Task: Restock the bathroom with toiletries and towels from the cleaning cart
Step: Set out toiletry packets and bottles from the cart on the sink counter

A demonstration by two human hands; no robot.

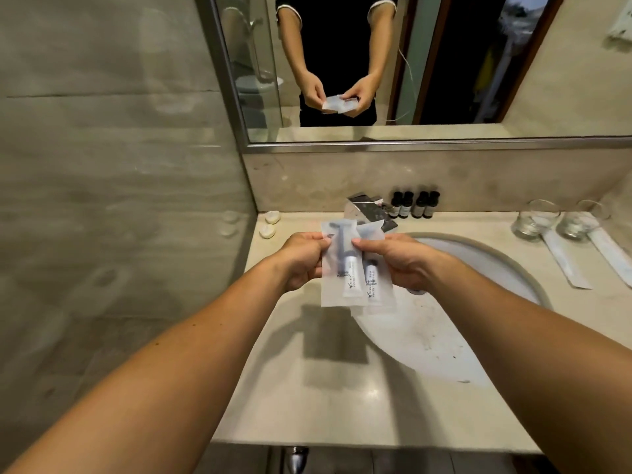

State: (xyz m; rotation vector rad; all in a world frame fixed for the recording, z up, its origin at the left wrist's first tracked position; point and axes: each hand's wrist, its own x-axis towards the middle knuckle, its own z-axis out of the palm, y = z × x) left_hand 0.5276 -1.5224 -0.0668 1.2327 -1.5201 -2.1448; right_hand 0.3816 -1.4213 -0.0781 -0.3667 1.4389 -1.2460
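Two translucent shaving kit packets, each showing a small white tube, overlap above the sink's near rim, held out in front of me. My left hand pinches the left packet at its 9 o'clock edge, thumb on top. My right hand pinches the right packet at its 3 o'clock edge. The white sink basin sits at 3 o'clock. Four dark small bottles stand at 12 o'clock by the backsplash. Two glasses stand at 2 o'clock.
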